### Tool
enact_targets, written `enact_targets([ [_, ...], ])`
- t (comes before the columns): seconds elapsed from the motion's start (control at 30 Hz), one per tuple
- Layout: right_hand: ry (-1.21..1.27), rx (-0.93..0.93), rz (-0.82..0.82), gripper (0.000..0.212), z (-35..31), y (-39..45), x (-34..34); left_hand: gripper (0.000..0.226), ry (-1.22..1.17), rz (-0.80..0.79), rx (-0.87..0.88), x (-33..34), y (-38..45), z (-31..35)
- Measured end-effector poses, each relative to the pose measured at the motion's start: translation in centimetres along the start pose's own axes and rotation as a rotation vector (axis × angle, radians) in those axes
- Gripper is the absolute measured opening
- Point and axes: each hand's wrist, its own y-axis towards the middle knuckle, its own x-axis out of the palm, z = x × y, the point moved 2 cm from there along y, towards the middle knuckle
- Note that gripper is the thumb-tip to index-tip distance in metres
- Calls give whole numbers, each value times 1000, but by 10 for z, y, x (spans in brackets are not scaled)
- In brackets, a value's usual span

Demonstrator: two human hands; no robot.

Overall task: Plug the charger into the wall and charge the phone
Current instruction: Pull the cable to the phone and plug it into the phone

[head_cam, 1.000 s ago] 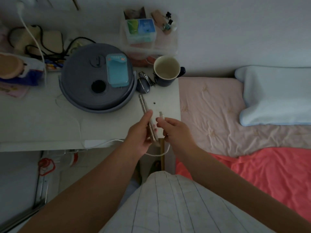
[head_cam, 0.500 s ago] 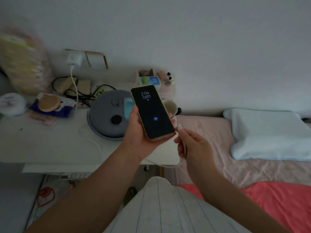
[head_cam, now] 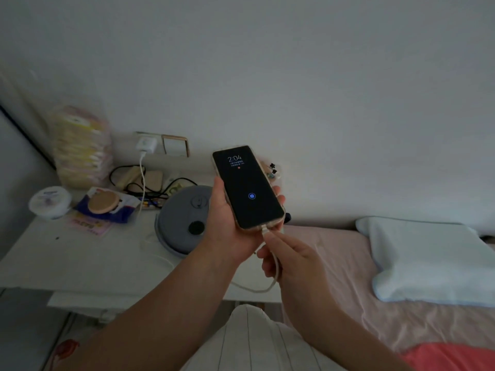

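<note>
My left hand (head_cam: pixel 225 231) holds a black phone (head_cam: pixel 247 188) upright above the white bedside table (head_cam: pixel 80 263); its screen is lit and reads 2:04. My right hand (head_cam: pixel 292 261) pinches the white charging cable (head_cam: pixel 274 266) just below the phone, and the cable's plug sits at the phone's bottom port. The white charger (head_cam: pixel 146 144) is in the wall socket at the back of the table, with its cable running down across the tabletop.
On the table stand a round grey lidded appliance (head_cam: pixel 182 220), a white tub (head_cam: pixel 49 202), a tissue pack, tangled black cords and a tall pastel stack. A bed with pink sheet (head_cam: pixel 334 263) and pale blue pillow (head_cam: pixel 428 261) lies to the right.
The phone went from edge-on near the table to raised with its lit screen facing me. My right hand brought the cable plug to the phone's bottom port. The view tilted up.
</note>
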Motion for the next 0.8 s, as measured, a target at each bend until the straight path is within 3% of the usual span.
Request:
enact_targets([
  [0.43,233,176,-8,16,11,-1,4,59,25,-10,120,-7,-10,-2],
  [0.8,230,61,-86,23,11,0,7,61,149,-32,123,-8,-12,0],
])
